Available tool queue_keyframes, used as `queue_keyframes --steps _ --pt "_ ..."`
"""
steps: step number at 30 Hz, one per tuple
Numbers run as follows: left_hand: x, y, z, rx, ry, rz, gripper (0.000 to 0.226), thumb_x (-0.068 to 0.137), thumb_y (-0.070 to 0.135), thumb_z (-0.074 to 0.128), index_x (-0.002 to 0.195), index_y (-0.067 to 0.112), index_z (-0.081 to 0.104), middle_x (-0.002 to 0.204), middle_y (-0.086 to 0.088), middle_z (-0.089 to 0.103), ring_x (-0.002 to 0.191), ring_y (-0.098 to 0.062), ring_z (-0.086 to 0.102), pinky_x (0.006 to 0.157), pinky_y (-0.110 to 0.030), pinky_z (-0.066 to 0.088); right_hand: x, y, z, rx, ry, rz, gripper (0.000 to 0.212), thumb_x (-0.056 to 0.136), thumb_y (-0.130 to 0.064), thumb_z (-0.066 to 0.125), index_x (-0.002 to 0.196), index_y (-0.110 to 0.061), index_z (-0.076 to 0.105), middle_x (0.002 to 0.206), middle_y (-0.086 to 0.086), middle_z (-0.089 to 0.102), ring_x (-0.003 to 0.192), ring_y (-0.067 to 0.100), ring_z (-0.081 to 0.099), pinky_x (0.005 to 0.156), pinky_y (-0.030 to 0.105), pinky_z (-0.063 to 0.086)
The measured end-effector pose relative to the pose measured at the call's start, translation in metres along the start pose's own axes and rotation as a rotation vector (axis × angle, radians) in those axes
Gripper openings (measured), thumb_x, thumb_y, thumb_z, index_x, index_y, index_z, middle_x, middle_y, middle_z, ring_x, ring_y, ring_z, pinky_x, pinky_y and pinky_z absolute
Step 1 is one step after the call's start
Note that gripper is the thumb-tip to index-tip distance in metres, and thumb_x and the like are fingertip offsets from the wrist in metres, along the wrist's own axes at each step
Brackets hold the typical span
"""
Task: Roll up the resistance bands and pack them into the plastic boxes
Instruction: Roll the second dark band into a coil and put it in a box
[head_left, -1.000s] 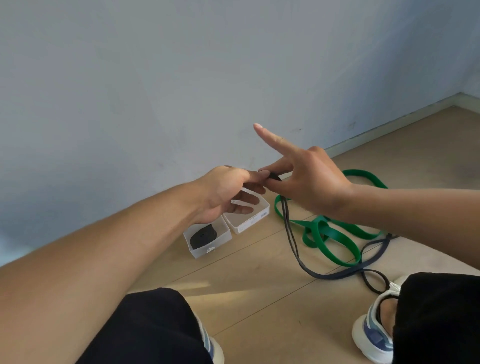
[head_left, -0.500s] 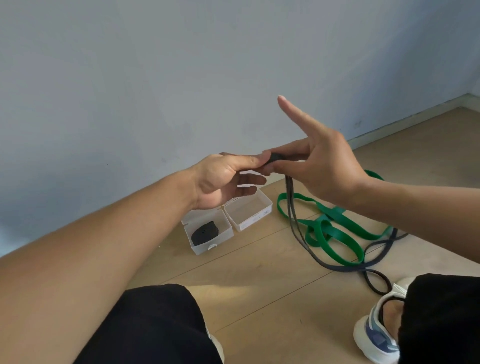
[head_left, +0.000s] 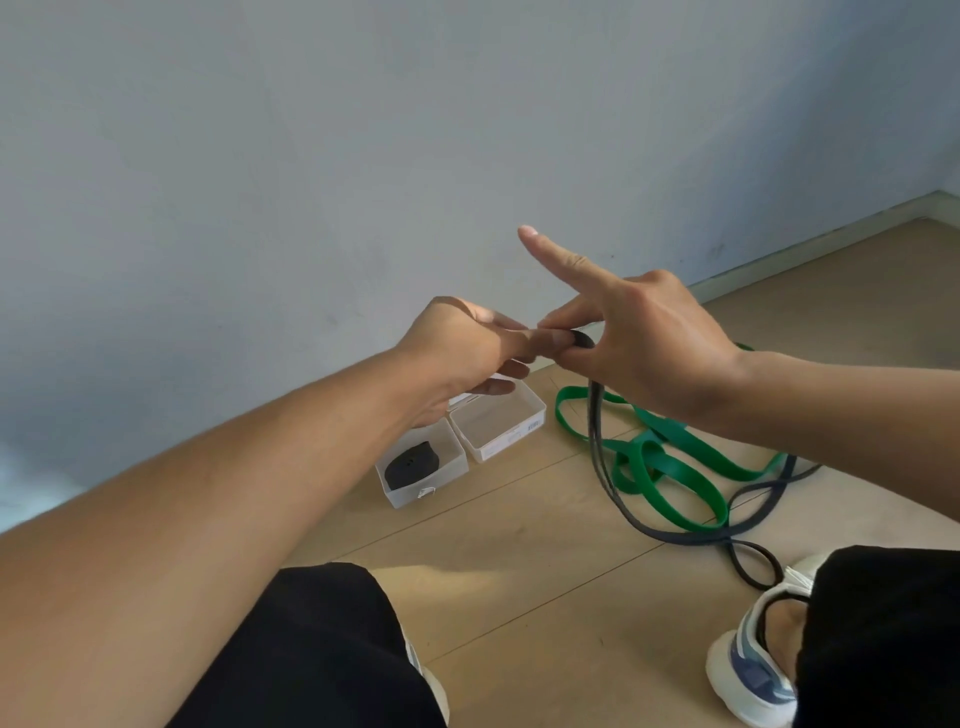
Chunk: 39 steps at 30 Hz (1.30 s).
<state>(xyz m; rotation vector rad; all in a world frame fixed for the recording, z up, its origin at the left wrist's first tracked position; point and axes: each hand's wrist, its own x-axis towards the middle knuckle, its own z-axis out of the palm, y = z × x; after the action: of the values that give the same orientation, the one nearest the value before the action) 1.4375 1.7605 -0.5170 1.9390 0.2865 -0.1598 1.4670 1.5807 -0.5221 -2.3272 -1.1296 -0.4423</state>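
Both hands have dropped a little lower against the wall since half a second ago, with the same grip on the band. Left hand (head_left: 457, 358) pinches the top of the dark blue resistance band (head_left: 597, 441) with thumb and forefinger, its other fingers loosely curled. Right hand (head_left: 644, 348) pinches the same spot, index finger sticking straight up; the band's end is mostly hidden between the fingers. From there the band hangs to the wooden floor (head_left: 519, 561) and loops toward the right shoe (head_left: 753, 670), which is partly cut off. A green resistance band (head_left: 670, 467) lies tangled under it. Two clear plastic boxes sit near the grey wall (head_left: 363, 156): the near box (head_left: 447, 480) holds a black rolled band (head_left: 413, 464), the far box (head_left: 524, 434) is partly hidden behind the left hand.
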Motion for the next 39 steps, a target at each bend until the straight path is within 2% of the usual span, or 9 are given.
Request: queue_keyframes --steps 4,6,9,20,23,27,30,34,39 --pt "0.003 -0.005 -0.004 -0.041 -0.134 -0.006 0.019 0.084 0.03 0.083 0.09 0.012 0.083 0.093 -0.004 0.081 0.089 -0.016 0.075 0.081 -0.029 0.058 -0.007 0.001 0.005 0.1 0.029 0.098 0.069 0.087 -0.024 0.078 0.149 -0.029 0.047 0.099 -0.017 0.077 0.073 0.0 0.07 0.077 0.017 0.057" --pt "0.004 -0.008 -0.007 -0.093 -0.198 0.005 0.019 0.09 0.027 0.077 0.096 0.01 0.081 0.091 -0.002 0.08 0.086 -0.014 0.073 0.08 -0.027 0.055 -0.007 0.0 0.004 0.262 0.027 0.242 0.044 0.084 -0.025 0.081 0.126 -0.029 0.068 0.094 -0.019 0.077 0.09 -0.01 0.068 0.084 0.008 0.052" --pt "0.004 -0.012 -0.011 -0.184 -0.301 0.023 0.021 0.093 0.024 0.07 0.104 0.007 0.078 0.087 0.001 0.077 0.085 -0.013 0.07 0.083 -0.026 0.054 -0.007 0.002 0.005 0.381 -0.001 0.307 0.021 0.08 -0.03 0.083 0.1 -0.027 0.079 0.089 -0.02 0.076 0.09 -0.012 0.068 0.081 0.005 0.05" --pt "-0.001 -0.014 -0.017 -0.399 -0.478 -0.057 0.043 0.084 0.034 0.066 0.12 0.012 0.074 0.108 -0.005 0.073 0.106 -0.021 0.069 0.106 -0.042 0.051 0.0 0.002 0.002 0.312 0.091 0.12 0.015 0.079 -0.027 0.085 0.092 -0.02 0.082 0.084 -0.011 0.073 0.081 0.002 0.068 0.072 0.009 0.05" --pt "-0.004 -0.011 -0.012 -0.251 -0.355 -0.053 0.05 0.076 0.046 0.075 0.114 0.014 0.078 0.105 -0.001 0.076 0.1 -0.017 0.072 0.095 -0.037 0.059 0.002 0.006 0.003 0.225 0.063 0.042 0.011 0.079 -0.024 0.086 0.087 -0.018 0.082 0.076 -0.008 0.071 0.071 0.007 0.066 0.065 0.014 0.049" --pt "-0.004 -0.008 -0.006 -0.138 -0.244 0.012 0.046 0.067 0.041 0.082 0.103 0.012 0.077 0.09 0.004 0.079 0.089 -0.01 0.073 0.081 -0.029 0.058 0.002 0.005 0.006 0.18 0.063 -0.002 0.008 0.078 -0.016 0.085 0.085 -0.013 0.081 0.074 -0.003 0.069 0.069 0.01 0.061 0.061 0.025 0.045" --pt "-0.003 -0.006 -0.011 -0.181 -0.312 0.041 0.037 0.07 0.041 0.076 0.097 0.016 0.078 0.079 0.007 0.076 0.079 -0.006 0.07 0.082 -0.026 0.049 0.002 0.001 0.003 0.303 0.075 0.058 0.013 0.078 -0.025 0.086 0.09 -0.02 0.082 0.083 -0.006 0.071 0.078 0.01 0.066 0.07 0.026 0.053" --pt "0.002 -0.011 -0.019 -0.279 -0.433 0.06 0.035 0.08 0.04 0.071 0.1 0.012 0.075 0.078 0.003 0.072 0.083 -0.011 0.068 0.091 -0.028 0.05 0.004 0.0 -0.002 0.391 -0.003 0.126 0.031 0.071 -0.045 0.083 0.096 -0.028 0.082 0.106 -0.02 0.071 0.099 -0.004 0.065 0.084 0.009 0.048" --pt "0.001 -0.012 -0.021 -0.383 -0.481 0.018 0.048 0.091 0.037 0.063 0.125 0.003 0.067 0.091 -0.001 0.071 0.089 -0.014 0.071 0.085 -0.028 0.056 0.004 -0.001 -0.002 0.514 0.007 0.186 0.024 0.073 -0.037 0.084 0.093 -0.024 0.081 0.093 -0.014 0.075 0.088 0.001 0.07 0.078 0.01 0.051"
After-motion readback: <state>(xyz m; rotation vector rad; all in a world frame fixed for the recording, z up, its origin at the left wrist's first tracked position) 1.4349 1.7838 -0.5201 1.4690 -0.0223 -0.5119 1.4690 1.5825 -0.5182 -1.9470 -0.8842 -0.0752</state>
